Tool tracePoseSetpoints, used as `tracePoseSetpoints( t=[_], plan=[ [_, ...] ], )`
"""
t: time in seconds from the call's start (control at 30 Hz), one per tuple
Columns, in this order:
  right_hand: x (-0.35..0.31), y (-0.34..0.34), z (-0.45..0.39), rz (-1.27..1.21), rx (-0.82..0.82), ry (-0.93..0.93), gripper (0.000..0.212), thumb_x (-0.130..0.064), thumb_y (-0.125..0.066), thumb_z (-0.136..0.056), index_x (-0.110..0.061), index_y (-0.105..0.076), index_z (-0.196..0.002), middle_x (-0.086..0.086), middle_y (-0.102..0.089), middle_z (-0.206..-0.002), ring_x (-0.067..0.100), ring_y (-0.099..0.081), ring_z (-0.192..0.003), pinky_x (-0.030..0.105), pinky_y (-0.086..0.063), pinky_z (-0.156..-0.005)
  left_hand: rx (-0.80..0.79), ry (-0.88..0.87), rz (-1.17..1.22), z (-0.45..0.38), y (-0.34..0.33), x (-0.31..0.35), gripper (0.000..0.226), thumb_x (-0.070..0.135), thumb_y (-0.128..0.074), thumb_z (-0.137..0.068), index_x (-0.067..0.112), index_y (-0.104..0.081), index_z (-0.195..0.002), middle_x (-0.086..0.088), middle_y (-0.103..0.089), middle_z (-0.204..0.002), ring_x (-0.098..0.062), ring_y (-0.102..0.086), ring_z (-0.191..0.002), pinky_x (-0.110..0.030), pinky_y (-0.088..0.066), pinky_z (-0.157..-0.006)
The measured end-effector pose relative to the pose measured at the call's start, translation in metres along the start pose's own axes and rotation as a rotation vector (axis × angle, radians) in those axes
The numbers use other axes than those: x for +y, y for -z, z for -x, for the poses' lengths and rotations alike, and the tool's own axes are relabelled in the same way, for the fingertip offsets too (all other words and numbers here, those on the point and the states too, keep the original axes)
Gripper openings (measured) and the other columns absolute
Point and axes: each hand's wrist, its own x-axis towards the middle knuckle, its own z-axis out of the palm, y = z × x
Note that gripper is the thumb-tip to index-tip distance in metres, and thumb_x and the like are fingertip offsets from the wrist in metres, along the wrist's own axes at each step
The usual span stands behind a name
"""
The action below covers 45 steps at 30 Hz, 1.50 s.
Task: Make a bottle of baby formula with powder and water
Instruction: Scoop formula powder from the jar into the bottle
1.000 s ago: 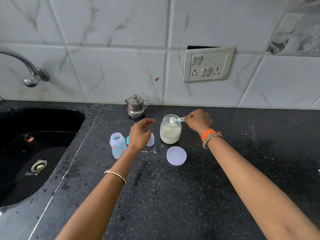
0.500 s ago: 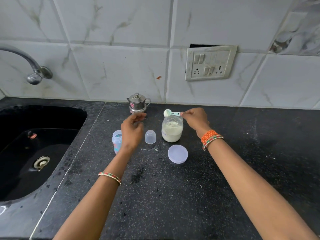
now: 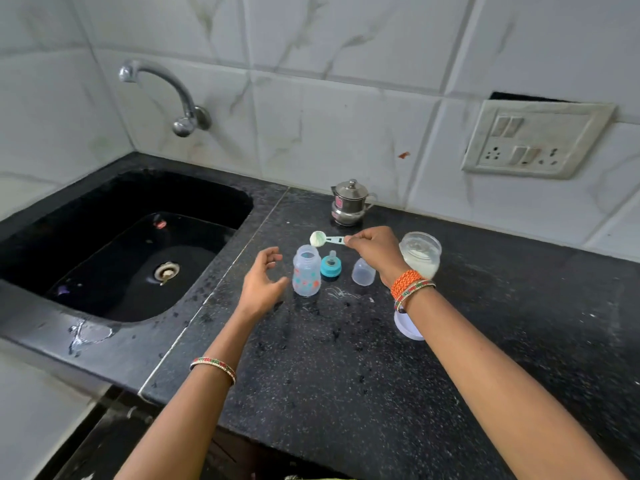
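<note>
A small clear baby bottle (image 3: 307, 271) with coloured prints stands open on the black counter. My right hand (image 3: 375, 249) pinches the handle of a pale green scoop (image 3: 322, 239) heaped with white powder, held just above the bottle's mouth. My left hand (image 3: 264, 284) hovers open just left of the bottle, not touching it. The teal nipple ring (image 3: 330, 266) and a clear cap (image 3: 363, 271) lie right of the bottle. The open powder jar (image 3: 420, 252) stands behind my right wrist.
A steel lidded pot (image 3: 349, 203) stands by the wall. The jar's lilac lid (image 3: 407, 327) lies partly under my right forearm. A black sink (image 3: 131, 251) with a tap (image 3: 173, 95) lies to the left. A switch panel (image 3: 535, 140) is on the tiled wall.
My right hand has carried the filled scoop leftward from over the jar to above the bottle. My left hand has dropped beside the bottle. The view has shifted left.
</note>
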Motion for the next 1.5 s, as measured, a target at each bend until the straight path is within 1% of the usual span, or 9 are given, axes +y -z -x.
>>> tracePoseSetpoints(
  t=[0.17, 0.37, 0.47, 0.6, 0.73, 0.93, 1.1, 1.27, 1.5],
  plan=[
    [-0.007, -0.009, 0.001, 0.252, 0.027, 0.111, 0.027, -0.035, -0.064, -0.083, -0.025, -0.061, -0.057, -0.001, -0.066, -0.079, 0.028, -0.055, -0.104, 0.039, -0.037, -0.09, -0.065, -0.018, -0.026, -0.003, -0.007, -0.008, 0.061, 0.014, -0.069, -0.078, 0.019, -0.043, -0.132, 0.002, -0.054, -0.131, -0.01, -0.047, -0.123, -0.043, -0.043, -0.103],
    [-0.011, -0.013, 0.01, 0.564, 0.16, 0.384, 0.015, -0.029, -0.059, -0.086, -0.022, -0.072, -0.084, -0.001, -0.064, -0.107, 0.024, -0.044, -0.116, 0.041, -0.025, -0.097, -0.162, -0.034, -0.03, -0.013, -0.015, -0.011, 0.082, 0.035, -0.079, -0.07, 0.023, -0.036, -0.139, 0.004, -0.045, -0.142, -0.009, -0.04, -0.131, -0.038, -0.036, -0.107],
    [-0.009, -0.017, 0.013, 0.751, 0.193, 0.567, 0.018, -0.026, -0.056, -0.088, -0.019, -0.071, -0.093, -0.001, -0.06, -0.117, 0.023, -0.041, -0.12, 0.041, -0.016, -0.099, -0.179, -0.062, -0.016, -0.016, -0.022, -0.007, 0.075, 0.036, -0.08, -0.07, 0.023, -0.043, -0.134, 0.007, -0.052, -0.134, -0.009, -0.045, -0.125, -0.033, -0.04, -0.103],
    [-0.004, -0.027, 0.02, 0.984, 0.254, 0.867, 0.003, -0.018, -0.067, -0.08, -0.019, -0.066, -0.081, -0.002, -0.067, -0.083, 0.021, -0.06, -0.088, 0.042, -0.023, -0.096, -0.11, -0.093, -0.013, -0.017, -0.028, -0.007, 0.054, 0.023, -0.079, -0.073, 0.018, -0.054, -0.121, 0.003, -0.063, -0.114, -0.015, -0.059, -0.109, -0.032, -0.048, -0.095],
    [0.001, -0.028, 0.028, 1.003, 0.234, 0.972, 0.022, -0.015, -0.081, -0.065, -0.021, -0.06, -0.067, -0.005, -0.059, -0.054, 0.018, -0.057, -0.052, 0.032, -0.047, -0.071, -0.101, -0.098, -0.004, -0.017, -0.028, -0.008, 0.053, 0.02, -0.08, -0.073, 0.015, -0.056, -0.12, -0.003, -0.065, -0.116, -0.015, -0.059, -0.108, -0.025, -0.045, -0.092],
    [0.005, -0.025, 0.033, 0.998, 0.225, 1.049, 0.023, -0.004, -0.05, -0.071, -0.018, -0.067, -0.08, -0.003, -0.063, -0.063, 0.02, -0.059, -0.06, 0.033, -0.047, -0.077, -0.11, -0.078, 0.039, -0.017, -0.029, -0.009, 0.054, 0.018, -0.08, -0.072, 0.014, -0.056, -0.12, -0.003, -0.066, -0.115, -0.015, -0.06, -0.108, -0.029, -0.046, -0.097],
    [0.005, -0.025, 0.036, 1.03, 0.242, 1.027, 0.024, -0.003, -0.053, -0.07, -0.019, -0.068, -0.079, -0.003, -0.063, -0.064, 0.021, -0.058, -0.062, 0.035, -0.047, -0.079, -0.11, -0.077, 0.039, -0.017, -0.029, -0.009, 0.053, 0.018, -0.08, -0.071, 0.014, -0.056, -0.119, -0.004, -0.066, -0.113, -0.017, -0.061, -0.107, -0.03, -0.047, -0.096],
    [0.006, -0.023, 0.038, 1.009, 0.245, 1.001, 0.02, 0.0, -0.058, -0.069, -0.016, -0.067, -0.077, -0.001, -0.061, -0.061, 0.022, -0.057, -0.058, 0.033, -0.045, -0.063, -0.112, -0.082, 0.047, -0.016, -0.03, -0.011, 0.052, 0.016, -0.08, -0.072, 0.016, -0.056, -0.118, -0.003, -0.066, -0.113, -0.016, -0.061, -0.107, -0.032, -0.047, -0.098],
    [0.004, -0.025, 0.034, 0.899, 0.252, 0.971, 0.022, 0.002, -0.071, -0.064, -0.013, -0.07, -0.08, 0.003, -0.06, -0.066, 0.023, -0.056, -0.06, 0.029, -0.041, -0.053, -0.12, -0.076, 0.056, -0.013, -0.029, -0.009, 0.05, 0.017, -0.078, -0.074, 0.018, -0.055, -0.119, 0.003, -0.064, -0.113, -0.013, -0.059, -0.108, -0.018, -0.042, -0.09]
  ],
)
